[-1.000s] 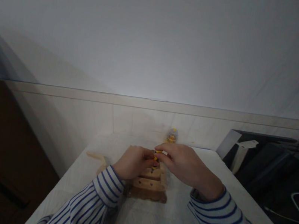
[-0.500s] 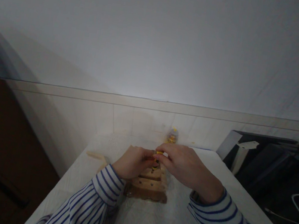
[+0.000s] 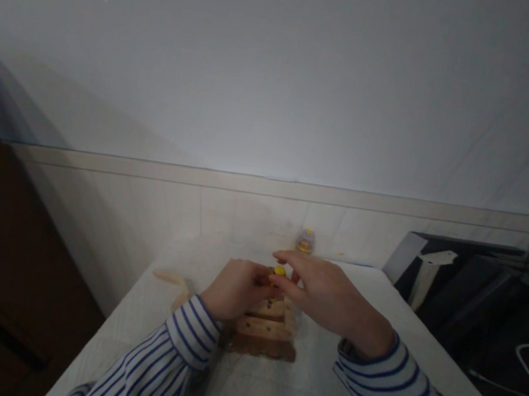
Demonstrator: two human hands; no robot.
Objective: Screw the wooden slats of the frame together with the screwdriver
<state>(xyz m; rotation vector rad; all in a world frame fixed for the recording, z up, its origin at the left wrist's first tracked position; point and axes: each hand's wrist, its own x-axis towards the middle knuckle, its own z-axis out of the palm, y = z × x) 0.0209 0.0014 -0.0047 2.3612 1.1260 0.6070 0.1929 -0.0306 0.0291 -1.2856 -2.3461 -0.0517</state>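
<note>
The left hand (image 3: 236, 288) is apparently pinching the yellow piece (image 3: 280, 271) at the frame's (image 3: 265, 327) twelve o'clock (work there looks unfinished), while the right hand (image 3: 329, 295) is hovering, grip spread, around it.

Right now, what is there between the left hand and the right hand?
In the head view, a small yellow-topped piece shows between the left hand and the right hand, with the wooden object lower in the picture.

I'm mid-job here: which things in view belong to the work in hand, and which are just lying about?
In the work:
- yellow-topped piece, in the left hand, right hand open beside it
- wooden piece below

Apparently lying about:
- clear-and-yellow object behind, possibly related
- pale strip
- dark equipment
</note>
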